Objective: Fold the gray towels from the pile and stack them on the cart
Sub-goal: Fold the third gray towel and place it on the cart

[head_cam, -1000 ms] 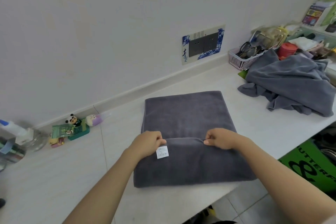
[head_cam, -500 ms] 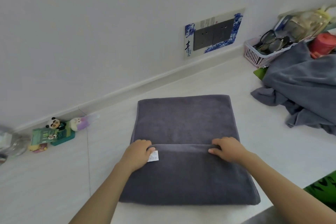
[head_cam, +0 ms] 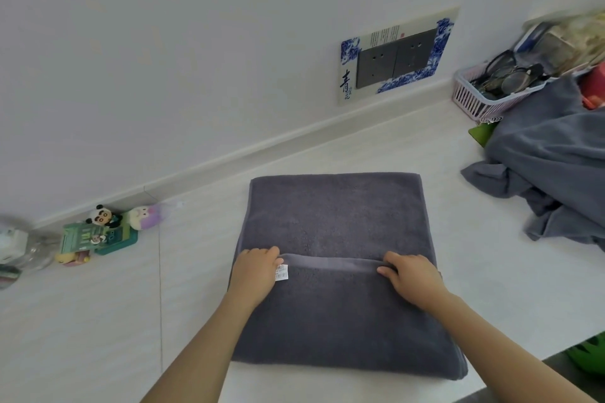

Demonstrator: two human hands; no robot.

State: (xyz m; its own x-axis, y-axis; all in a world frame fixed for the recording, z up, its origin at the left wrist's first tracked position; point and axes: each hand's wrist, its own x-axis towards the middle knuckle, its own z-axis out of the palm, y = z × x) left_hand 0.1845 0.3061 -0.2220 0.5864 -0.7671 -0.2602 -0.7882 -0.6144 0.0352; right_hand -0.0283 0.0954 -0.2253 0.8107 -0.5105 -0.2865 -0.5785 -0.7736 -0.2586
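Status: one towel [head_cam: 334, 226] mid-fold, flat on the white counter [head_cam: 98, 321] in front of the person; it looks like a final fold or two remains, then the move to the cart, which isn't in view, so stack count unknown. Left to right: small toy figures [head_cam: 104, 222] by the wall, hard plastic, irrelevant. Left hand [head_cam: 257, 271] has fingers curled over the folded edge at the towel's left side, just beside the white label [head_cam: 282, 272]; reads as a grip on that edge. Towel is thick dark gray terry, matte nap, a neat rectangle with soft rounded folds, the near layer lying over the far one. Right hand [head_cam: 411, 278] likewise has fingers curled on the same edge near the right side. Far right: pile [head_cam: 550, 173] of unfolded towels, lighter gray, crumpled and limp, clearly more than one left. Pink basket [head_cam: 481, 98] sits behind it.
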